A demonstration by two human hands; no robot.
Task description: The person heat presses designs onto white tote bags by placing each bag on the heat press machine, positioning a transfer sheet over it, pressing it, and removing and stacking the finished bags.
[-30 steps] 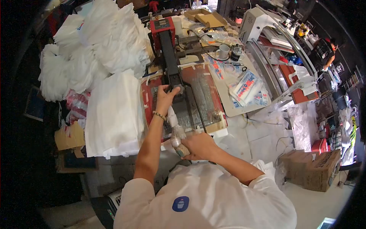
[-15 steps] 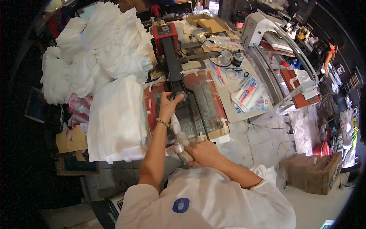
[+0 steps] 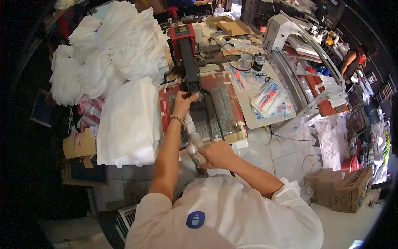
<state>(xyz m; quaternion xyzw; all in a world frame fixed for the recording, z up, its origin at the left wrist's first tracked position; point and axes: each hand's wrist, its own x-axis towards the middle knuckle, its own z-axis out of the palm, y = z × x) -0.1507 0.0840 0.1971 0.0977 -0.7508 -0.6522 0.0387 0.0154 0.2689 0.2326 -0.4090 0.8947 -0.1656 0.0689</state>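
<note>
A heat press with a red control box (image 3: 182,37) and a black arm (image 3: 190,68) stands before me. Its lever handle (image 3: 190,128), wrapped in clear plastic and tape, points back toward my body. My right hand (image 3: 217,155) is closed round the handle's near end. My left hand (image 3: 182,106), with a beaded bracelet at the wrist, rests at the front of the black arm, thumb spread away from the fingers. Under the arm lies a red platen (image 3: 226,103) with taped edges and clear film. Close by on the left is a flat stack of white bags (image 3: 128,124).
Heaped white bags (image 3: 112,50) rise at the back left. On the right are printed bags (image 3: 269,99), a white mug (image 3: 245,61) and a large white press frame (image 3: 286,33). A cardboard box (image 3: 340,189) sits on the floor. Another person (image 3: 352,64) stands at far right.
My right hand and the handle's near end sit slightly higher in view. My left hand stays at the black arm. The person at far right has shifted left and leans over.
</note>
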